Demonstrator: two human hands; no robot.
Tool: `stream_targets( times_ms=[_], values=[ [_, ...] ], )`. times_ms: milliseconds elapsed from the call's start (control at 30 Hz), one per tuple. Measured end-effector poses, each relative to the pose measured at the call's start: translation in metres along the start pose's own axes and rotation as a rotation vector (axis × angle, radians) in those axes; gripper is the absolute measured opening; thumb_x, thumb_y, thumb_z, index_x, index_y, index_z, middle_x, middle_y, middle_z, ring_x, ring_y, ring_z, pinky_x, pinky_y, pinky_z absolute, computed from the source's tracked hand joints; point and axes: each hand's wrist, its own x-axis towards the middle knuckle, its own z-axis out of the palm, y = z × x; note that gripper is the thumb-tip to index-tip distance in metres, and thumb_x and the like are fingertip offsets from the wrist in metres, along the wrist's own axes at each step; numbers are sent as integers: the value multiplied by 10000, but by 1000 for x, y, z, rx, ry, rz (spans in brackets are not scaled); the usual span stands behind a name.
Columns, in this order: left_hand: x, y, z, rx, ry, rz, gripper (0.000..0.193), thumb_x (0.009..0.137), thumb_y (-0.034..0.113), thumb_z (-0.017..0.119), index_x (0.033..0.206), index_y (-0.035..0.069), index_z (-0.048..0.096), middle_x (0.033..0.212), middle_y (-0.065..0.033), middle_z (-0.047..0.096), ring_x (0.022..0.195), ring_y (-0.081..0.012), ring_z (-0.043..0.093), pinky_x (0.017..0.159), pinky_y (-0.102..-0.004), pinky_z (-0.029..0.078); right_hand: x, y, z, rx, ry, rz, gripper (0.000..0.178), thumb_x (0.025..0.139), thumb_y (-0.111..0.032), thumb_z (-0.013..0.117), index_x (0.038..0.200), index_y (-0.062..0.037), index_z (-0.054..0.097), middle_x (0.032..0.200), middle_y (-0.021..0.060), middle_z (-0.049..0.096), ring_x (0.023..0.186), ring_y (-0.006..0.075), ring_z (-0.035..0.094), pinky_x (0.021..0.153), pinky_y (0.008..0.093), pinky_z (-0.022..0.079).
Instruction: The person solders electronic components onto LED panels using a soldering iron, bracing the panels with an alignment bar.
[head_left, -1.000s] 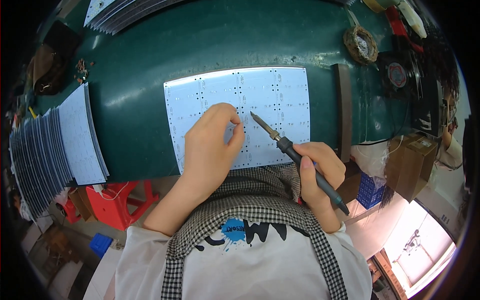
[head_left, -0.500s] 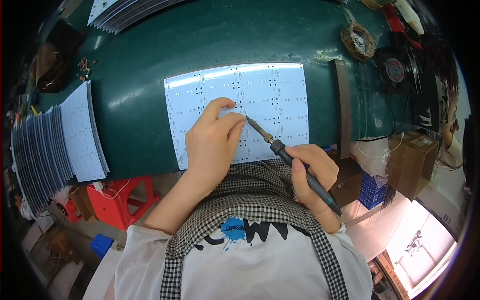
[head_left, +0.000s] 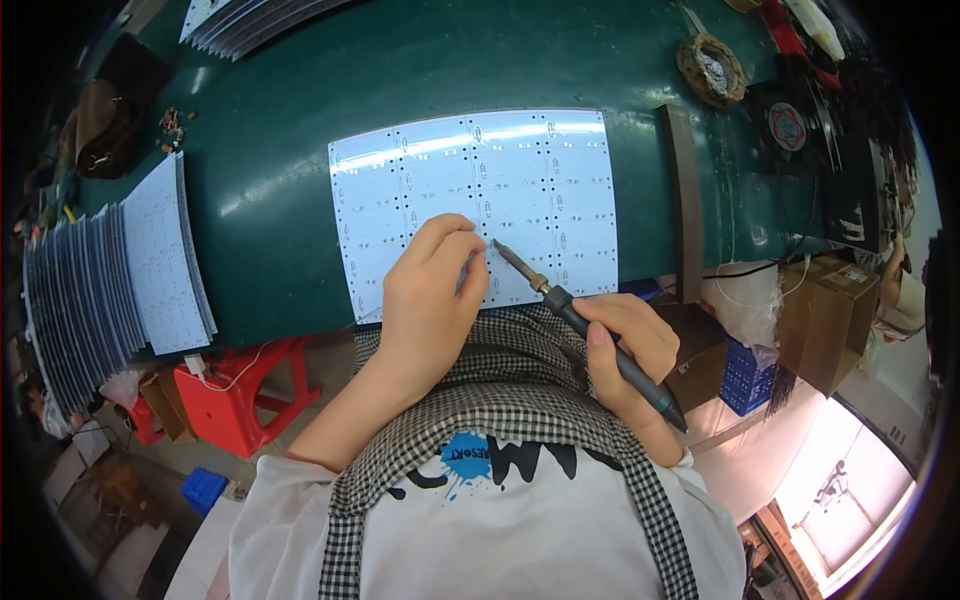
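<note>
A white panel of circuit boards (head_left: 575, 200) lies flat on the green table, marked off into a grid with small holes and parts. My right hand (head_left: 637, 345) is wrapped round the dark handle of a soldering iron (head_left: 566, 308). The iron's tip points up and left, over the panel's middle, close to my left fingertips. Over the panel's lower middle, my left hand (head_left: 428, 295) is curled, with fingers and thumb drawn together. What lies between those fingers, if anything, is too small or hidden to make out.
A row of upright white panels (head_left: 165, 265) stands at the left, with another stack (head_left: 265, 25) at the far edge. Right of the panel are a dark bar (head_left: 682, 205), a round holder (head_left: 711, 72) with grey material, and a fan-like device (head_left: 787, 128). A red stool (head_left: 235, 400) stands below.
The view has shifted slightly, with the panel appearing a little higher. My left fingers have drawn back a little toward me. The soldering iron stays in my right hand, its tip near the same spot.
</note>
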Motion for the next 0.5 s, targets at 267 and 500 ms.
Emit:
stream_targets(
  times_ms=[267,500],
  values=[
    [-8,0,-4,46,-14,44,110,774,4,667,873,20,620,1034,-69,630,569,-112,474,523,-241,413,-13,-4,-3,-8,12,-11,156,741,-46,630,871,27,677,733,137,659,621,245,645,572,300,519],
    [-25,1,-2,-13,-20,37,108,761,-16,652,843,16,588,1020,-63,639,563,-108,453,531,-228,414,-27,-9,-8,-12,11,6,153,745,-61,628,862,26,677,728,135,657,611,238,640,557,292,511]
  ],
)
